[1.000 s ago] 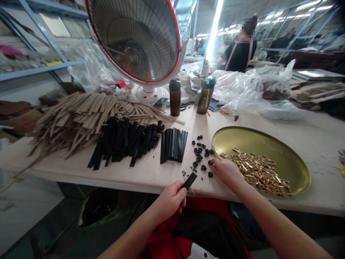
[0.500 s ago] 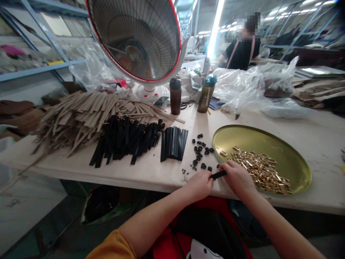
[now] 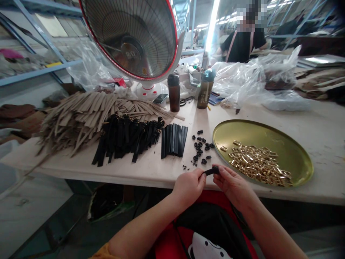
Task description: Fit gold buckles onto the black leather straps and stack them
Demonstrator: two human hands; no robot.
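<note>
My left hand [image 3: 189, 186] and my right hand [image 3: 232, 184] meet at the table's near edge, both pinching a short black strap [image 3: 211, 170] held between them. My right fingers close over the strap's right end, where a small black loop seems to sit. Just beyond lie several loose black loops [image 3: 201, 147] on the table. A neat bundle of black straps [image 3: 174, 141] lies further left, beside a bigger pile of black straps with buckles [image 3: 126, 138]. To the right, a round gold tray [image 3: 291, 149] holds many gold buckles [image 3: 258, 163].
A heap of tan strips [image 3: 81, 117] covers the table's left side. A large round heater [image 3: 132, 37], two bottles [image 3: 188, 91] and clear plastic bags [image 3: 256, 84] stand at the back. Another person in black [image 3: 244, 39] works at a far table. Blue shelving [image 3: 35, 68] is on the left.
A second ago my right hand was among the loose loops and my left held the strap alone. Both hands have since come together on the strap and drawn back toward me.
</note>
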